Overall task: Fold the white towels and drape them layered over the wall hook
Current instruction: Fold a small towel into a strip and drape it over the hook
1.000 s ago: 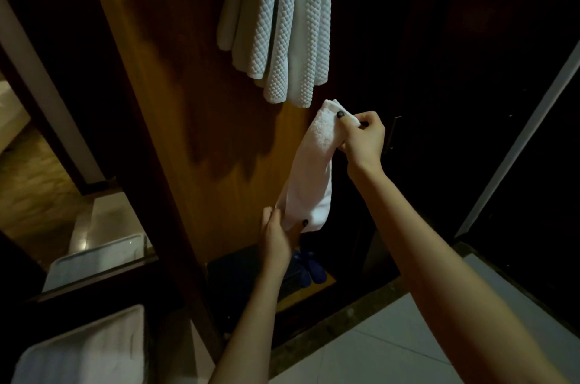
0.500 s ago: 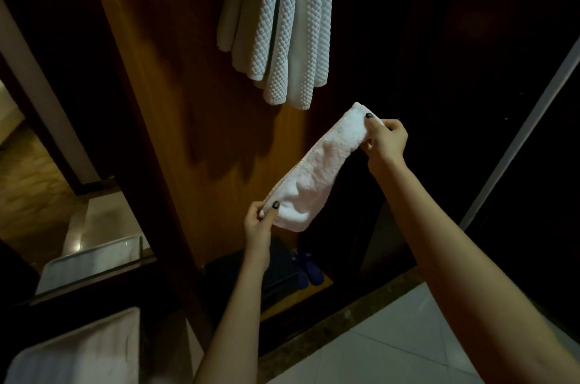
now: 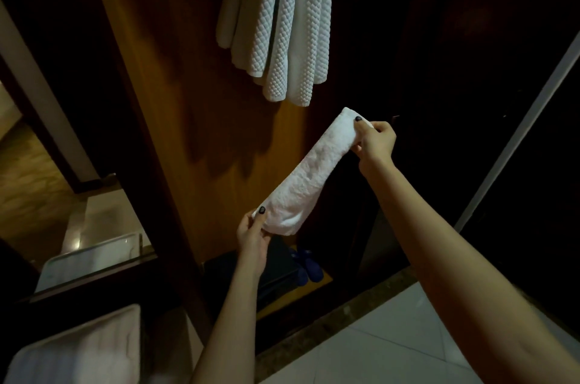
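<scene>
White towel (image 3: pixel 309 173) aslant between left fingers (image 3: pixel 259 218) below, right fingers (image 3: pixel 364 128) above.

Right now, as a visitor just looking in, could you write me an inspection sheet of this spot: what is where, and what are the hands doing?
Surface: wooden wall panel behind the work; pale tiled floor below.
Job's things: folded white towel stretched slantwise between both hands; textured hanging towels above it, not touching it; the hook itself is out of frame.
Clutter: blue slippers low in the dark recess; pale tray at lower left, contents unclear.
Grippers (hands): left hand pinches the towel's lower end; right hand pinches its upper end.
Cables: nothing seen.
Surroundings: dim light; dark panels to the right, too dark to read.
</scene>
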